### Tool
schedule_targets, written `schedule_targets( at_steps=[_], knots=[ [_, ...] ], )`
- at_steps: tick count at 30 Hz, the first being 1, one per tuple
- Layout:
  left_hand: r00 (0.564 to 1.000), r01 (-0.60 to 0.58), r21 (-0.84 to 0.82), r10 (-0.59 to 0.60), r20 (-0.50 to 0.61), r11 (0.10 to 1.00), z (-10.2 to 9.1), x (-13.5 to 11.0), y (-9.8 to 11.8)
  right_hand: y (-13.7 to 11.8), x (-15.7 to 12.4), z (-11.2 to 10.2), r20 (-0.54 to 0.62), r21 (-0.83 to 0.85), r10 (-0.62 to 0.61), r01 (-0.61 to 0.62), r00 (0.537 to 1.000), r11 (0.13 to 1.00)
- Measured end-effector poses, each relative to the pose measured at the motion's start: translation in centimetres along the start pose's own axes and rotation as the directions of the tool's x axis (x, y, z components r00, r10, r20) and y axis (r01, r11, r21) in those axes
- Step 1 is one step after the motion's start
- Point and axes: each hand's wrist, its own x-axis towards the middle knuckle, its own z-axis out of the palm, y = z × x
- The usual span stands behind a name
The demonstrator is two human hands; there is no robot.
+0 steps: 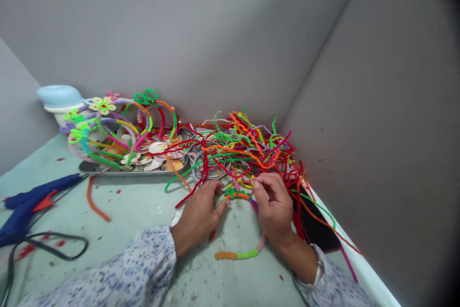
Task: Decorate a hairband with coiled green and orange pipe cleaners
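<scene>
My left hand (199, 215) and my right hand (275, 207) rest on the pale green table (140, 211), both with fingers closed on a hairband wrapped in coloured pipe cleaners (240, 195). The band curves from between my fingertips round under my right hand to an orange and green end (237, 255) near my wrist. Just beyond my fingers lies a tangled heap of loose pipe cleaners (247, 146) in red, green, orange and pink.
A metal tray (108, 168) at the back left holds several finished wrapped hairbands (118, 127) and shell-like pieces. A blue glue gun (30, 201) with its black cord lies at the left. A single orange pipe cleaner (94, 201) lies on the table. Grey walls close the corner.
</scene>
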Motion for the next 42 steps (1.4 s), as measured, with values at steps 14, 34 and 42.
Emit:
schedule_targets(
  at_steps=[14,34,42],
  knots=[
    [0.958,0.257,-0.539,-0.136,0.254,0.802,0.2,-0.3,1.9,-3.6,3.4,-3.4,0.371,-0.011,-0.063,0.072,0.926,0.997],
    [0.926,0.347,-0.646,-0.138,0.352,0.68,-0.4,-1.3,2.6,-5.6,4.8,-5.4,0.726,-0.18,0.17,-0.054,0.666,0.982],
    [0.932,0.343,-0.652,-0.159,0.326,0.676,-0.2,-1.3,2.6,-6.3,4.7,-5.4,0.708,-0.176,0.111,0.022,0.698,0.984]
  ],
)
